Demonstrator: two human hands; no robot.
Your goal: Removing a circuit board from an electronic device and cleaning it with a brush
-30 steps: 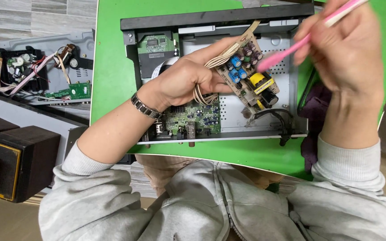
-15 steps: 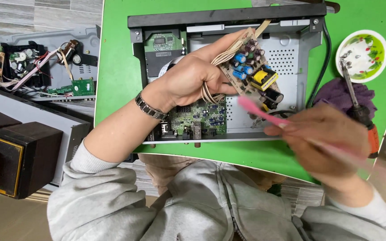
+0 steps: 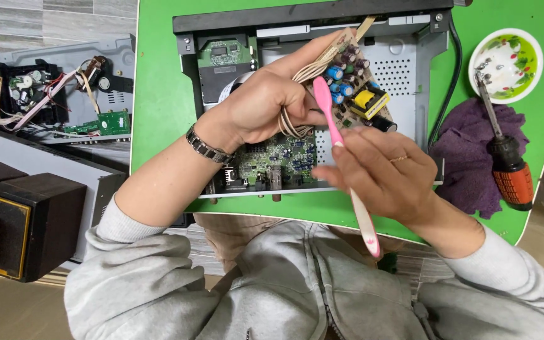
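Note:
My left hand [image 3: 262,107] grips a small circuit board [image 3: 354,85] with blue capacitors and a yellow transformer, lifted and tilted over an opened metal device chassis [image 3: 410,69]. Beige wires [image 3: 294,119] loop from the board past my fingers. My right hand [image 3: 382,173] holds a pink toothbrush [image 3: 338,135], its head pointing up against the board's lower left edge and its handle running down toward my lap. A green circuit board [image 3: 278,157] lies fixed in the chassis below my left hand.
The chassis rests on a green tabletop [image 3: 158,94]. To the right sit a purple cloth [image 3: 467,157], an orange-handled screwdriver [image 3: 505,160] and a small floral dish [image 3: 505,63] with screws. Another opened device [image 3: 51,94] and dark wooden speaker boxes [image 3: 26,220] stand at left.
My right hand swung the toothbrush from the upper right down to the lower right, then back up to the board. My left hand kept hold of the board.

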